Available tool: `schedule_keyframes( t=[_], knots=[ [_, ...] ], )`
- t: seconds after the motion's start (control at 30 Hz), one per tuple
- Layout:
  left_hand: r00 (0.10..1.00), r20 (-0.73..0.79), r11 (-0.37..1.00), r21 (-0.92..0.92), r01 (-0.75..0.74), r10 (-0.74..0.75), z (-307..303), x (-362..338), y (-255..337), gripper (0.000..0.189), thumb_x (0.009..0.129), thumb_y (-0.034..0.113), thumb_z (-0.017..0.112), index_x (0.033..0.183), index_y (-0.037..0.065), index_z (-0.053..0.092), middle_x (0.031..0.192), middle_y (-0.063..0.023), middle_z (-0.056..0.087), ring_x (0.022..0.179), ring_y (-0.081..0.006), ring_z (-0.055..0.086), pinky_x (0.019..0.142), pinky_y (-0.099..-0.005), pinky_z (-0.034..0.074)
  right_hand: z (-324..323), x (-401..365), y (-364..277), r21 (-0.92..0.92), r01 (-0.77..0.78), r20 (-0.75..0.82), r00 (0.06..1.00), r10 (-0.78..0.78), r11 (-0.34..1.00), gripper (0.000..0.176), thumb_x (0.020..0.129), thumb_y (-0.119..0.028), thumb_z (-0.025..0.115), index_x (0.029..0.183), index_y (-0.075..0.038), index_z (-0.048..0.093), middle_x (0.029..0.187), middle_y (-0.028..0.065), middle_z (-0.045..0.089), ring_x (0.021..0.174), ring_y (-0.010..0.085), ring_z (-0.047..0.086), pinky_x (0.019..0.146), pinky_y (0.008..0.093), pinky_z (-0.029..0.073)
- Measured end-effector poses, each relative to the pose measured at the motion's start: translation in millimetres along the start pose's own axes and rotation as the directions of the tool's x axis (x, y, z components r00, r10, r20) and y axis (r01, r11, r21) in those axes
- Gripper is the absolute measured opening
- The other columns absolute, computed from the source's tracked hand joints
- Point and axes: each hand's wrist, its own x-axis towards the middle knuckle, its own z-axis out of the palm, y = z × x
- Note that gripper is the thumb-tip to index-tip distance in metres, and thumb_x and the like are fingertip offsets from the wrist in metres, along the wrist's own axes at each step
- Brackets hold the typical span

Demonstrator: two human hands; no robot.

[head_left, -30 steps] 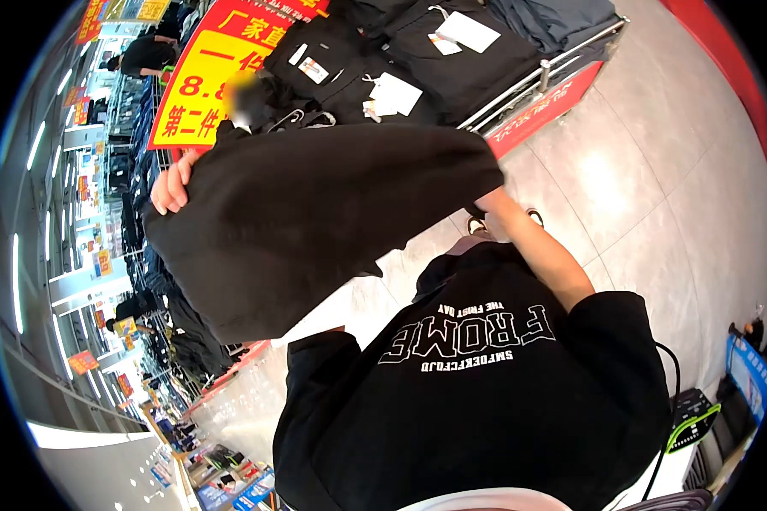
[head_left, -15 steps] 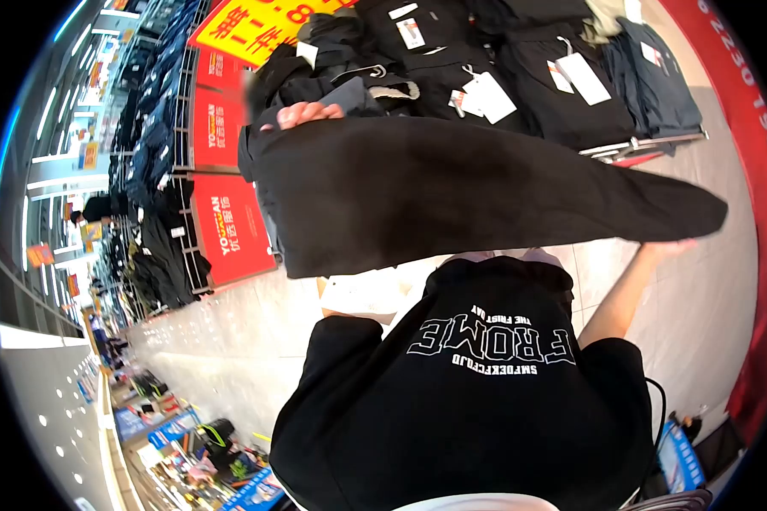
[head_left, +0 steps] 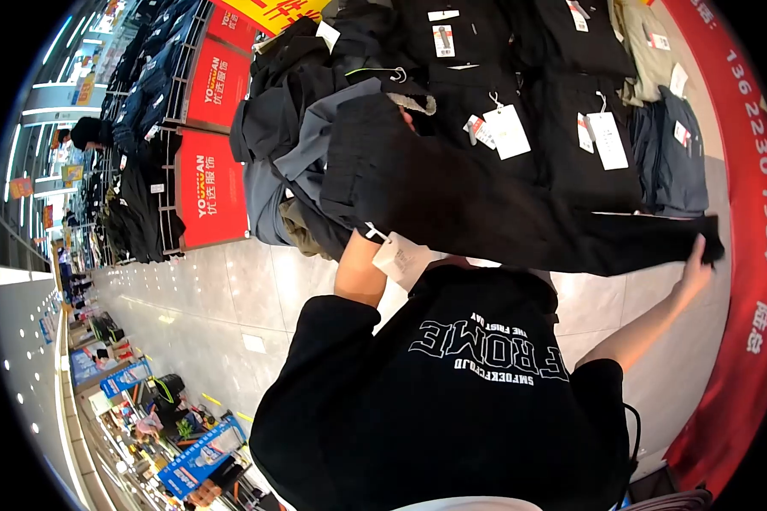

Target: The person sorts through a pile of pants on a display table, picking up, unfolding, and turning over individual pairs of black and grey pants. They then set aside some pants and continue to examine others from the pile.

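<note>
Trousers (head_left: 486, 204) stretched flat above the pile (head_left: 562, 51). Right hand (head_left: 697, 266) grip closed on the hem. Left hand hidden behind the waist end, grip can't tell. Looks mid-spread; next needs both ends lowered level.

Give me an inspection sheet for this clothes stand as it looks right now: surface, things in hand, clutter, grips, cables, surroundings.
Surface: pile of dark clothes covers the stand; pale tiled floor beside it.
Things in hand: black trousers stretched out over the pile, paper tag dangling.
Clutter: white price tags on the pile.
Grips: right hand shut on the trouser end; left forearm runs under the trousers, hand hidden.
Cables: thin black cable at the person's right side.
Surroundings: red signs, more clothes racks.
</note>
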Motion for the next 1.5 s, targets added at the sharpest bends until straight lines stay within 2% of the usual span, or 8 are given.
schedule_keyframes(
  t=[0.07,0.17,0.33,0.6,0.83,1.33,1.4,1.5],
  knots=[
    [0.99,-0.139,1.0,-0.015,-0.008,0.006,9,4,-32,0.045,0.099,0.038,0.028,0.112,0.004,0.055,0.109,-0.0102,0.059,0.102,-0.0238,0.054,0.1,-0.039,0.034,30,-40,-123,-0.739,0.122,-0.149,0.93,-0.337,0.662,0.064,0.077,-0.045,0.074,0.111,0.008,0.059,0.101,0.0208,0.066,0.092,0.0292,0.063,0.082,0.0382,0.049],
    [0.948,-0.318,0.999,-0.037,-0.02,0.007,18,22,-81,0.045,0.099,0.037,0.029,0.115,0.004,0.054,0.112,-0.0108,0.058,0.104,-0.0244,0.054,0.101,-0.0389,0.035,82,-95,-215,0.485,0.267,0.356,0.81,-0.467,0.833,0.068,0.074,-0.032,0.078,0.125,0.003,0.05,0.125,0.0206,0.054,0.114,0.0264,0.053,0.097,0.036,0.042],
    [0.89,-0.455,0.998,-0.025,-0.053,0.036,28,59,-132,0.046,0.098,0.037,0.03,0.119,0.002,0.052,0.117,-0.0119,0.057,0.108,-0.0253,0.053,0.101,-0.0388,0.036,134,-211,-279,0.646,0.554,0.45,0.278,-0.848,0.525,0.085,0.063,-0.04,0.081,0.13,0.0,0.046,0.129,0.0203,0.047,0.11,0.039,0.048,0.096,0.0437,0.04],
    [0.764,-0.643,0.994,0.108,0.028,0.048,47,34,-115,0.048,0.097,0.036,0.032,0.125,0.001,0.049,0.125,-0.0136,0.054,0.115,-0.0267,0.052,0.103,-0.0387,0.037,188,-161,-255,0.717,-0.122,0.655,0.458,-0.602,0.687,0.023,0.088,-0.014,0.061,0.094,0.008,0.059,0.07,0.005,0.061,0.067,0.0109,0.054,0.064,0.0253,0.043],
    [0.59,-0.807,0.946,0.21,0.246,0.026,70,-50,-47,0.051,0.097,0.035,0.034,0.131,-0.001,0.047,0.132,-0.0151,0.052,0.12,-0.0279,0.051,0.104,-0.0386,0.039,141,-132,-279,0.65,-0.65,0.76,0.537,-0.366,0.394,0.026,0.087,-0.017,0.063,0.103,0.003,0.063,0.101,0.0054,0.065,0.095,0.013,0.06,0.086,0.0248,0.044],
    [0.937,-0.299,0.7,0.631,0.335,-0.178,186,-15,-5,0.036,0.076,0.005,0.071,0.11,-0.006,0.061,0.103,-0.0065,0.067,0.092,-0.0126,0.061,0.087,-0.0258,0.046,-48,-169,-252,0.995,-0.011,0.066,0.803,-0.593,0.095,0.055,0.074,-0.03,0.068,0.114,0.006,0.057,0.1,0.0197,0.065,0.099,0.0212,0.063,0.082,0.0336,0.05],
    [0.879,-0.407,0.573,0.67,0.472,-0.248,215,-5,-10,0.036,0.076,0.003,0.07,0.11,-0.005,0.061,0.104,-0.0063,0.066,0.094,-0.0121,0.061,0.089,-0.0258,0.046,-53,-152,-256,0.909,-0.384,-0.061,0.265,-0.962,-0.163,0.039,0.067,-0.031,0.07,0.089,0.0,0.063,0.071,0.0113,0.067,0.066,0.0186,0.067,0.056,0.031,0.05],
    [0.926,-0.294,0.599,0.707,0.376,-0.236,231,-3,-22,0.035,0.075,-0.003,0.066,0.109,-0.005,0.06,0.104,-0.006,0.066,0.096,-0.0128,0.06,0.09,-0.0261,0.045,-110,-152,-252,0.988,-0.123,-0.088,0.078,-0.993,-0.098,0.025,0.07,-0.021,0.068,0.062,-0.004,0.052,0.05,0.0052,0.056,0.036,0.0176,0.05,0.035,0.0302,0.035]
  ],
)
